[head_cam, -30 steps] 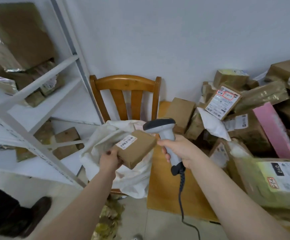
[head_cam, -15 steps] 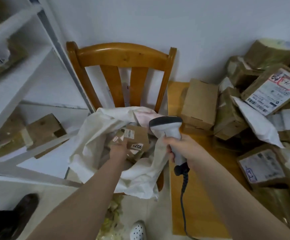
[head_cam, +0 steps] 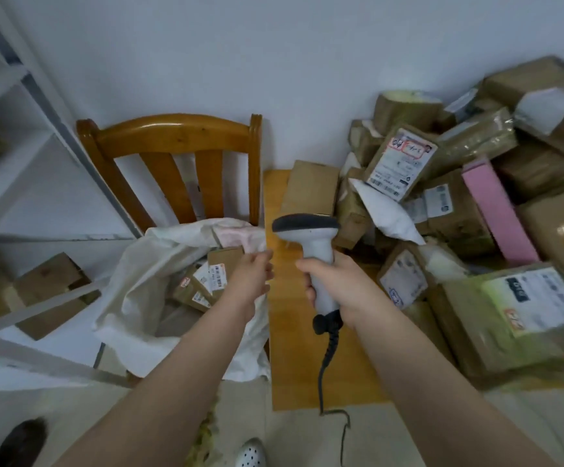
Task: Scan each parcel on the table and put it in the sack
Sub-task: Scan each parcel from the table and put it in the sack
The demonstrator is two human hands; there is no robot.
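Right hand grips scanner by its handle, head up, over the counter. Left hand holds nothing, fingers loose, at the rim of the white sack on the chair. Labelled parcels lie inside the sack. More parcels are piled on the counter, right.
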